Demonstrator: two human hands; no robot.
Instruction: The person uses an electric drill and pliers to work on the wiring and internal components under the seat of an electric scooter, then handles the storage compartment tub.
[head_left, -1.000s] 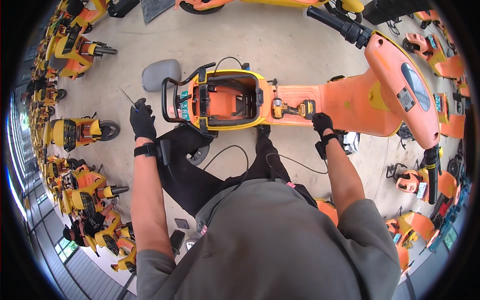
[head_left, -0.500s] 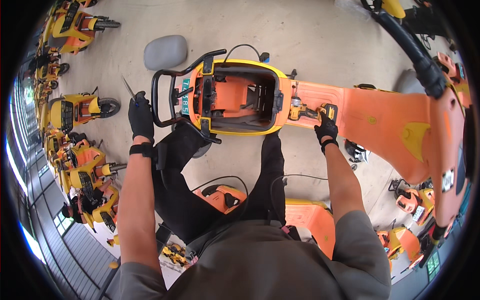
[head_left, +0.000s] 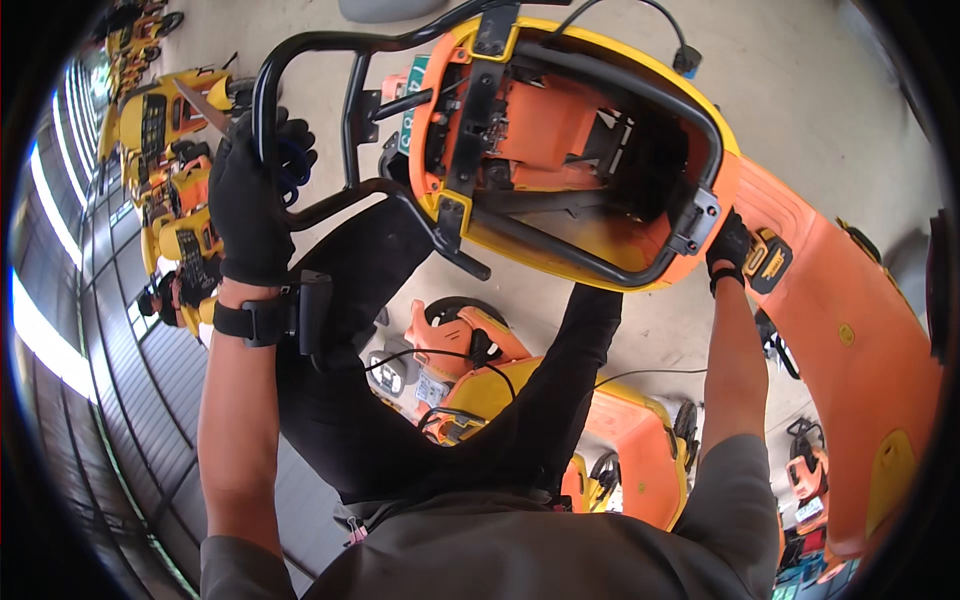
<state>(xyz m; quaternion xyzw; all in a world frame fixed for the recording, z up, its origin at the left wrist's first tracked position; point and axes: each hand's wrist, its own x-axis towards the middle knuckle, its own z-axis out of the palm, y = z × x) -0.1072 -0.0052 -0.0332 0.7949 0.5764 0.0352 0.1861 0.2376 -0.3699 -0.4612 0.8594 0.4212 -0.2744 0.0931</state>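
Observation:
My left hand, in a black glove, is closed on a pair of scissors, blue finger loops at the fingers and pointed blades up to the left. It is at the black tubular rear rack of an orange and yellow scooter; a rack tube crosses in front of it. My right hand, gloved too, is closed at the handle of a cordless drill on the scooter's orange footboard. The drill's yellow and black battery shows; its front and my fingertips are hidden by the open seat compartment's yellow rim.
A grey seat lies on the floor beyond the rack. Parked scooters line the left side, with a person among them. Between and behind my legs are more orange scooter bodies. A black cable crosses near my legs.
My view has come closer to the scooter, which looks larger. My left hand has moved in to the rack with the scissors. My right hand has shifted from the drill's battery towards its handle.

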